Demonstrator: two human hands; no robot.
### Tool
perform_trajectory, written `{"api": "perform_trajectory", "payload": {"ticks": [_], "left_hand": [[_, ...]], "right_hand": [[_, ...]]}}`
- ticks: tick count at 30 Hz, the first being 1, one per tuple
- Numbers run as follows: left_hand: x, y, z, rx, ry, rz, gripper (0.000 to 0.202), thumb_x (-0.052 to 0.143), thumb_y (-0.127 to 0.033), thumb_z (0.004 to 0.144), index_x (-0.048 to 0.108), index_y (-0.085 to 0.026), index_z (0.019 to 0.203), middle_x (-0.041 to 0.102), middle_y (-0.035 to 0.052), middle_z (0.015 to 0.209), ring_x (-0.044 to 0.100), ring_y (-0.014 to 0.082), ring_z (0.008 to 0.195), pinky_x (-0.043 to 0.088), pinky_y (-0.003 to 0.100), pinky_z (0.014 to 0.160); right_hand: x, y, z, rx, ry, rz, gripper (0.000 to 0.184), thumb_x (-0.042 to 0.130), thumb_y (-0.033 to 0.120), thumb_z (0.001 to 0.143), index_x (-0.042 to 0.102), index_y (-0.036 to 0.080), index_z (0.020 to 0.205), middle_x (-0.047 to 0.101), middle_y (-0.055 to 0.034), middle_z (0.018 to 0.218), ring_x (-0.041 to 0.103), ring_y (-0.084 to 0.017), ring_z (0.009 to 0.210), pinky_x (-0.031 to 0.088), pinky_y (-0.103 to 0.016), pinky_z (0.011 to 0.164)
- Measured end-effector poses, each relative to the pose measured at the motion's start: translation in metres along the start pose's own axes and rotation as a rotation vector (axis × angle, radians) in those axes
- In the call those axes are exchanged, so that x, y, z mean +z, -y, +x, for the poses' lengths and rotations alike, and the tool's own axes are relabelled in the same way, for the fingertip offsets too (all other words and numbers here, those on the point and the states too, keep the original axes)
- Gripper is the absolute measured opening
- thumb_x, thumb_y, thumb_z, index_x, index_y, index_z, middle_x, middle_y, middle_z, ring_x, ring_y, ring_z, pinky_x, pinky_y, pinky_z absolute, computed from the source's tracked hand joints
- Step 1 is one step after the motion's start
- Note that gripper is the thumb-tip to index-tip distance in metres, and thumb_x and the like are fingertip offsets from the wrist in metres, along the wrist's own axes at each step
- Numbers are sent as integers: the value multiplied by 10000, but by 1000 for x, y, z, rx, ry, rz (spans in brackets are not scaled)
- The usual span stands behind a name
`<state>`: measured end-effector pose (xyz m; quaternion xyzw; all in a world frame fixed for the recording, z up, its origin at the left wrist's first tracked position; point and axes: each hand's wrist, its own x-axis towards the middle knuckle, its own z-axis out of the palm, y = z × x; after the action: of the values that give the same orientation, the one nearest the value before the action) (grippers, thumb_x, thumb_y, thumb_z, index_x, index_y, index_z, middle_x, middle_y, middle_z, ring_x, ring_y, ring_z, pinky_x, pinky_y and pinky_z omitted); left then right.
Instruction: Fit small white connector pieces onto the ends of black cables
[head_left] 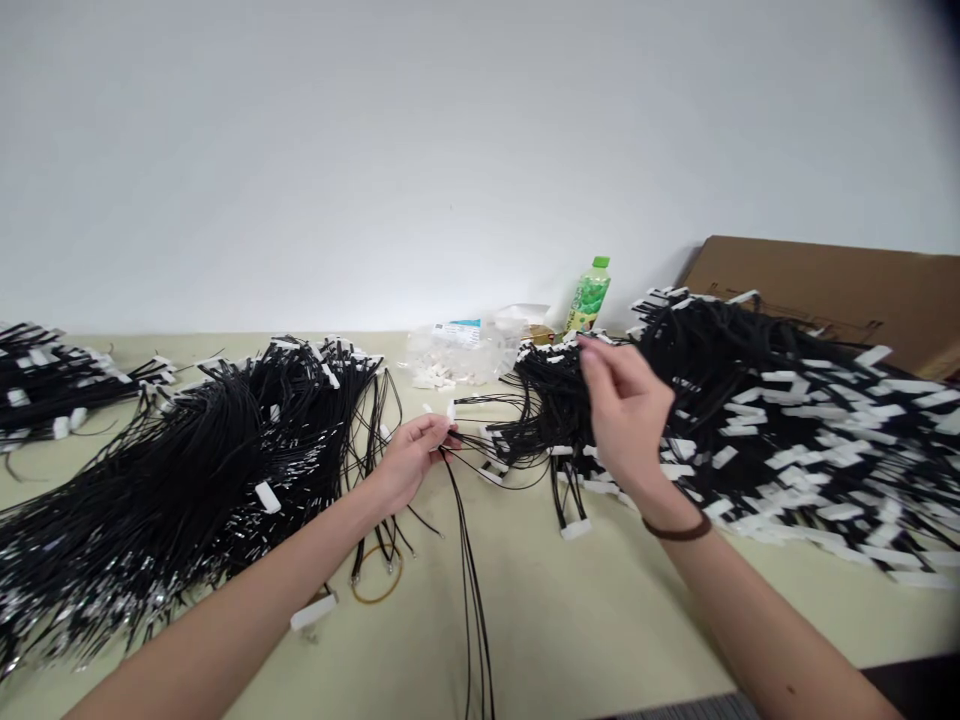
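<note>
My left hand (414, 455) is closed around the upper end of several thin black cables (466, 560), near a white connector (451, 409). The cables' lower lengths hang down toward the table's front edge. To the right, my right hand (626, 405) is raised with its fingers pinched, slightly blurred. Whether a thin piece sits between its fingertips is hard to make out. Behind that hand lies a bundle of black cables (551, 390) with white connectors, and a short looped cable with a white connector (576, 528) lies beneath it.
Large heaps of black cables lie at left (232, 430) and right (795, 430). At the back are a clear plastic bag of white connectors (457, 355), a green-capped bottle (589, 295) and a cardboard box (825, 290). A yellowish ring (379, 600) rests near my left forearm.
</note>
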<state>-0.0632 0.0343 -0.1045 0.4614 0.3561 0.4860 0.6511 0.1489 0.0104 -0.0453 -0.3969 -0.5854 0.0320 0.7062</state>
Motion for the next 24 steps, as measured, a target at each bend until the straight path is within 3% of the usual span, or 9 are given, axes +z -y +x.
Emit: {"api": "perform_trajectory", "payload": {"ticks": [3,6,11,24], "left_hand": [[-2,1,1,13,21,-7,259,708,-353,640,618,-126,724,566,7,673,525,104,640,377,215,569],[-3,2,1,19,58,-8,239,694,-341,663,611,-127,726,564,7,671,528,106,650,390,218,587],[-2,1,0,21,103,-14,222,686,-334,676,606,-131,720,568,11,688,529,113,668,403,230,599],[-2,1,0,25,121,-8,232,686,-344,674,599,-134,723,567,14,696,525,118,672,412,242,608]], "right_hand": [[13,6,-21,-251,301,-182,109,555,209,821,650,175,780,496,2,627,428,-93,566,334,-228,515],[24,5,-38,-331,430,-303,157,528,213,841,621,164,725,451,4,575,415,-111,581,335,-242,542],[30,-2,-50,-364,455,-380,179,499,220,859,597,162,720,458,-5,584,409,-127,612,327,-253,561],[31,-3,-51,-381,460,-383,185,493,207,860,586,156,709,461,-5,590,398,-122,614,326,-251,569]]}}
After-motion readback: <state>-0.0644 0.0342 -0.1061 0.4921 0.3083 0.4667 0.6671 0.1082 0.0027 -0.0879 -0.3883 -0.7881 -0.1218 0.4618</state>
